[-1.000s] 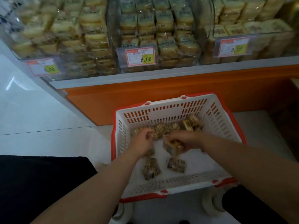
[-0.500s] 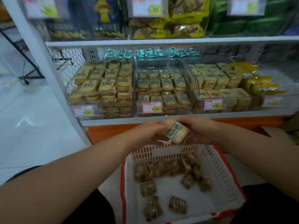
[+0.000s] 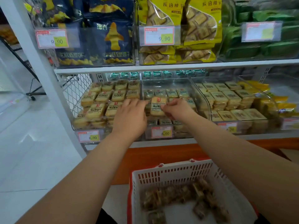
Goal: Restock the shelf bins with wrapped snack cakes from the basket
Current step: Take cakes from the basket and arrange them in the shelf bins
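A: What's the floor like?
B: Pale glossy tile, open to the left of the white shelf upright. Nearest, a white basket with a red rim holds brown wrapped cakes.
A: And the hands?
B: Both reach over the middle clear bin. The right hand pinches a wrapped snack cake; the left hand lies flat with fingers extended, touching its left edge.
A: Beyond?
B: Snack bags on the upper shelf.

White basket, red rim.
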The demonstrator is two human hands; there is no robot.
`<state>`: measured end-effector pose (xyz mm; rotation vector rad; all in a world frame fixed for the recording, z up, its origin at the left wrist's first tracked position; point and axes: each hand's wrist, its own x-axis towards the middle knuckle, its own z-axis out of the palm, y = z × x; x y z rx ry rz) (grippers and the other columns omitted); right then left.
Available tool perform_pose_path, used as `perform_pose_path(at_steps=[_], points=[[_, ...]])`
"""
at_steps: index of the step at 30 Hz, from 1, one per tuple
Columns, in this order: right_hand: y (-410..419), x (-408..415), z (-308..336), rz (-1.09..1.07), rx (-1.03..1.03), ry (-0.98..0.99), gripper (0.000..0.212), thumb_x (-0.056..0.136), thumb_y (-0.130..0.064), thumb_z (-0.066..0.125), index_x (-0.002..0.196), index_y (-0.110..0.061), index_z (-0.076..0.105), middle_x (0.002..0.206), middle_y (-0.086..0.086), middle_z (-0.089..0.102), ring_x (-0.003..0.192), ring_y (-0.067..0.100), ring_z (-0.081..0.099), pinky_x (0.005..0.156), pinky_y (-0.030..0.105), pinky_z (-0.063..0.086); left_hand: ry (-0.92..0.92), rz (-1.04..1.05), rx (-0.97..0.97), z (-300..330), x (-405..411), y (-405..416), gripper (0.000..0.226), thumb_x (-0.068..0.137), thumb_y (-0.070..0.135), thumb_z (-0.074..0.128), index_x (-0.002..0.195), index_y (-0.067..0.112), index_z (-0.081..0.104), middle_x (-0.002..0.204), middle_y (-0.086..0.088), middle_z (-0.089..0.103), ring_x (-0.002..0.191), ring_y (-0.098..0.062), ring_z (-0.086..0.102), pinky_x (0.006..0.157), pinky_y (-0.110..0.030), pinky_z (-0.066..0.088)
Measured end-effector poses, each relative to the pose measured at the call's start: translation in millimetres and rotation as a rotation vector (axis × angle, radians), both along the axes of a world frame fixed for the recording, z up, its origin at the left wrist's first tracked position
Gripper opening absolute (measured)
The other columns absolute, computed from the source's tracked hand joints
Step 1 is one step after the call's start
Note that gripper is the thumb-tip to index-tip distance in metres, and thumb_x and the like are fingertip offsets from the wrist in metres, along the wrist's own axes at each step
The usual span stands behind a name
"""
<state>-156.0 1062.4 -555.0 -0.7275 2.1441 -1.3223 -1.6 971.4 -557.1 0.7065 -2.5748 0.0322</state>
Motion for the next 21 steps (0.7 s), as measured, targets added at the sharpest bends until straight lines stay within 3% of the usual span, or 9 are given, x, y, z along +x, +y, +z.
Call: perform_pose_path(at_steps=[2, 5, 9, 14, 18, 21], points=[[-22, 0, -9, 0.021, 0.146, 0.034, 0.031, 0.087, -0.030, 0.072, 0.102, -0.004, 0.064, 0.097, 0.012, 0.071, 0.082, 0.020, 0.067, 0.075, 0.033, 0.057, -0.146, 0.006, 0.003, -8, 3, -4, 0.055, 0.094, 0.024, 0.049, 0.148, 0.025, 0.037, 0.148, -0.001, 0.041, 0.139, -0.025, 0.027, 0.110, -0.045, 0.029], [-38, 0, -20, 0.072, 0.317, 0.164, 0.030, 0.087, -0.033, 0.071, 0.079, -0.009, 0.055, 0.074, 0.005, 0.060, 0.065, 0.016, 0.057, 0.057, 0.027, 0.048, -0.324, -0.029, 0.033, -16, 3, -10, 0.068, 0.089, 0.031, 0.055, 0.152, 0.028, 0.028, 0.158, -0.004, 0.020, 0.147, -0.027, 0.006, 0.119, -0.052, 0.013], [-39, -3, -23, 0.132, 0.409, 0.282, 0.036, 0.090, -0.038, 0.066, 0.070, -0.013, 0.049, 0.065, 0.001, 0.050, 0.057, 0.014, 0.048, 0.048, 0.025, 0.036, -0.409, -0.053, 0.052, -22, 5, -14, 0.068, 0.089, 0.033, 0.056, 0.152, 0.029, 0.031, 0.163, -0.001, 0.002, 0.149, -0.028, -0.009, 0.119, -0.056, -0.002], [-38, 0, -18, 0.195, 0.507, 0.350, 0.033, 0.091, -0.036, 0.064, 0.072, -0.013, 0.049, 0.068, 0.002, 0.051, 0.059, 0.013, 0.049, 0.049, 0.025, 0.037, -0.415, -0.064, 0.042, -22, 5, -13, 0.050, 0.088, 0.031, 0.057, 0.137, 0.029, 0.051, 0.164, -0.001, -0.003, 0.149, -0.030, -0.014, 0.120, -0.057, -0.007], [-33, 0, -21, 0.167, 0.460, 0.323, 0.036, 0.089, -0.037, 0.067, 0.071, -0.011, 0.049, 0.066, 0.003, 0.051, 0.058, 0.014, 0.049, 0.050, 0.025, 0.038, -0.391, -0.065, 0.012, -20, 2, -4, 0.043, 0.089, 0.028, 0.057, 0.132, 0.024, 0.054, 0.165, -0.006, -0.001, 0.150, -0.031, -0.012, 0.120, -0.055, -0.009], [-16, -6, -18, 0.153, 0.391, 0.255, 0.027, 0.089, -0.032, 0.068, 0.079, -0.008, 0.060, 0.074, 0.005, 0.060, 0.065, 0.014, 0.055, 0.054, 0.025, 0.043, -0.312, -0.108, -0.030, -21, 0, 7, 0.039, 0.092, 0.025, 0.055, 0.130, 0.019, 0.055, 0.165, -0.009, 0.006, 0.151, -0.030, -0.007, 0.119, -0.048, -0.013]])
